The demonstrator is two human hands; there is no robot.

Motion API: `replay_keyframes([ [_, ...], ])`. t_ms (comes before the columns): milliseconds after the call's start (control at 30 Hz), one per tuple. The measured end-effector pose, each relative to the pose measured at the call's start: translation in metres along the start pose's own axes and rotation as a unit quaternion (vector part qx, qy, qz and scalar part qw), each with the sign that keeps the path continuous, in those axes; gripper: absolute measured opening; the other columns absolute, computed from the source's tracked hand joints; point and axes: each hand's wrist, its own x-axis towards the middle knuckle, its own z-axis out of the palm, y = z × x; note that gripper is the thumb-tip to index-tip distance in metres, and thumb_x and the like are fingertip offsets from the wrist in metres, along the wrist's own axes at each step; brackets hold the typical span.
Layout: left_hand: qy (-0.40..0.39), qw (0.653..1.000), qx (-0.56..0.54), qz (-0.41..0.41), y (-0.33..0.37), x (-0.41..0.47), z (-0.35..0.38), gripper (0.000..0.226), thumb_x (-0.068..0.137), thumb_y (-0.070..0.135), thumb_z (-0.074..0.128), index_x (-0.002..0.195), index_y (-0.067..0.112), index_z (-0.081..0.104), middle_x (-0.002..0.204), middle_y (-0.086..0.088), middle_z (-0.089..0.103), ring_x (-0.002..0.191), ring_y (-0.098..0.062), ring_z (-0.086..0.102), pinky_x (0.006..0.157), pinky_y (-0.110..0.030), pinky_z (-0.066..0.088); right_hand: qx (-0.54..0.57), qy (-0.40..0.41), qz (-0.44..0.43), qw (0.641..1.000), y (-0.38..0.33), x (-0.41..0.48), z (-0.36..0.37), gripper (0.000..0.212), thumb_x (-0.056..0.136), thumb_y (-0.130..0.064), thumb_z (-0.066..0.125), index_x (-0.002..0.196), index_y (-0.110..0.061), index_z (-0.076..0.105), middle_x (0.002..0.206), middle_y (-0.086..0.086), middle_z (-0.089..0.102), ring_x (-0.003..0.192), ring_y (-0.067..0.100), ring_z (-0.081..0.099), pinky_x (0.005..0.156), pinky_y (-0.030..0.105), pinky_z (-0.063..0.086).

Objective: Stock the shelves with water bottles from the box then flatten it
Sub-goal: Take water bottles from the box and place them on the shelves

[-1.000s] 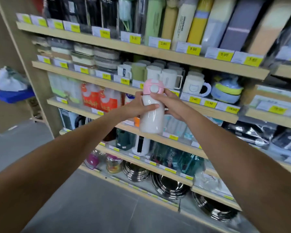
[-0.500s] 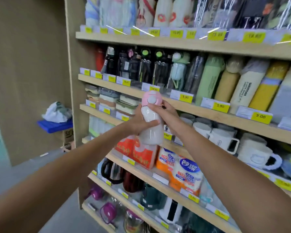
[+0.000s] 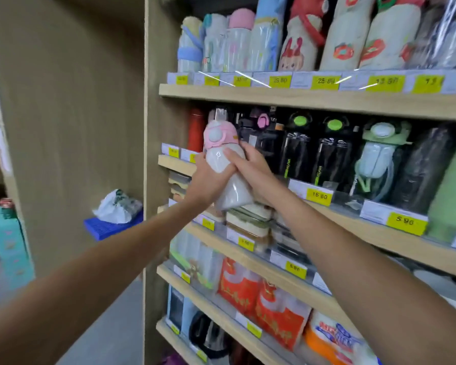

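Note:
A white water bottle [image 3: 231, 191] with a pink lid is held up in front of the shelf unit, tilted with its lid toward the upper left. My left hand [image 3: 207, 184] grips its body from the left. My right hand [image 3: 250, 169] grips it from the right, thumb across the front. The lid sits level with the second shelf [image 3: 353, 214], next to a red bottle [image 3: 196, 130] and dark wrapped bottles [image 3: 292, 151]. The box is out of view.
The top shelf [image 3: 313, 98] carries wrapped children's bottles. Lower shelves hold lunch boxes, orange packets [image 3: 263, 304] and kettles. A wooden side panel [image 3: 153, 180] bounds the unit on the left. A blue crate [image 3: 111, 227] with a white bag sits further left.
Both hands have lifted the bottle from the mug shelf up to the bottle shelf and tilted it. The view has swung upward and left.

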Motion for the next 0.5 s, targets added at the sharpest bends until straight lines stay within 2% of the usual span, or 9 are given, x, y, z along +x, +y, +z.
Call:
replay_keyframes([
  [67, 0.025, 0.999, -0.022, -0.005, -0.004, 0.023, -0.013, 0.094, 0.054, 0.07, 0.063, 0.123, 0.014, 0.034, 0.111, 0.0, 0.058, 0.099, -0.018, 0.064, 0.088, -0.044, 0.054, 0.002, 0.001, -0.008, 1.0, -0.005, 0.021, 0.015, 0.026, 0.091, -0.03, 0.059, 0.114, -0.018, 0.058, 0.103, -0.003, 0.063, 0.09, 0.01, 0.06, 0.078, 0.016, 0.049],
  [100, 0.032, 0.999, -0.031, -0.008, -0.008, 0.035, -0.02, 0.096, 0.053, 0.07, 0.062, 0.124, 0.013, 0.034, 0.11, 0.0, 0.058, 0.099, -0.019, 0.064, 0.087, -0.044, 0.054, 0.006, 0.0, -0.008, 1.0, -0.007, 0.03, 0.024, 0.026, 0.092, -0.027, 0.058, 0.116, -0.016, 0.058, 0.104, -0.002, 0.062, 0.09, 0.01, 0.059, 0.077, 0.016, 0.048],
  [200, 0.043, 0.999, -0.028, -0.015, -0.013, 0.06, -0.036, 0.098, 0.052, 0.07, 0.058, 0.127, 0.014, 0.03, 0.11, 0.001, 0.055, 0.101, -0.02, 0.063, 0.089, -0.044, 0.053, -0.004, 0.016, -0.013, 1.0, -0.005, 0.056, 0.047, 0.032, 0.092, -0.026, 0.056, 0.122, -0.013, 0.058, 0.113, 0.004, 0.064, 0.098, 0.015, 0.06, 0.088, 0.03, 0.049],
  [267, 0.049, 0.998, -0.028, -0.003, -0.022, 0.081, -0.048, 0.095, 0.055, 0.068, 0.059, 0.128, 0.016, 0.028, 0.108, 0.004, 0.053, 0.103, -0.02, 0.061, 0.092, -0.043, 0.051, -0.023, 0.047, -0.022, 0.998, -0.003, 0.074, 0.064, 0.027, 0.091, -0.024, 0.056, 0.116, -0.014, 0.062, 0.107, 0.001, 0.065, 0.092, 0.01, 0.06, 0.083, 0.021, 0.047],
  [333, 0.06, 0.998, -0.023, 0.018, -0.031, 0.1, -0.056, 0.089, 0.062, 0.062, 0.063, 0.129, 0.017, 0.027, 0.106, 0.007, 0.05, 0.106, -0.021, 0.058, 0.095, -0.043, 0.048, -0.045, 0.093, -0.041, 0.994, -0.001, 0.09, 0.071, 0.014, 0.09, -0.02, 0.055, 0.101, -0.016, 0.065, 0.096, -0.003, 0.064, 0.078, 0.002, 0.057, 0.069, 0.01, 0.043],
  [400, 0.067, 0.997, -0.019, 0.037, -0.04, 0.124, -0.065, 0.084, 0.07, 0.053, 0.066, 0.133, 0.019, 0.024, 0.113, 0.007, 0.049, 0.11, -0.022, 0.055, 0.098, -0.042, 0.045, -0.086, 0.147, -0.06, 0.984, 0.004, 0.107, 0.078, 0.008, 0.089, -0.018, 0.054, 0.092, -0.019, 0.062, 0.089, 0.002, 0.064, 0.072, 0.007, 0.057, 0.068, 0.019, 0.046],
  [500, 0.068, 0.995, -0.015, 0.071, -0.052, 0.166, -0.079, 0.082, 0.078, 0.042, 0.07, 0.138, 0.022, 0.019, 0.126, 0.006, 0.049, 0.115, -0.019, 0.054, 0.096, -0.036, 0.043, -0.191, 0.247, -0.074, 0.947, 0.014, 0.132, 0.089, 0.014, 0.085, -0.015, 0.051, 0.095, -0.016, 0.061, 0.099, 0.006, 0.06, 0.089, 0.023, 0.059, 0.077, 0.038, 0.048],
])
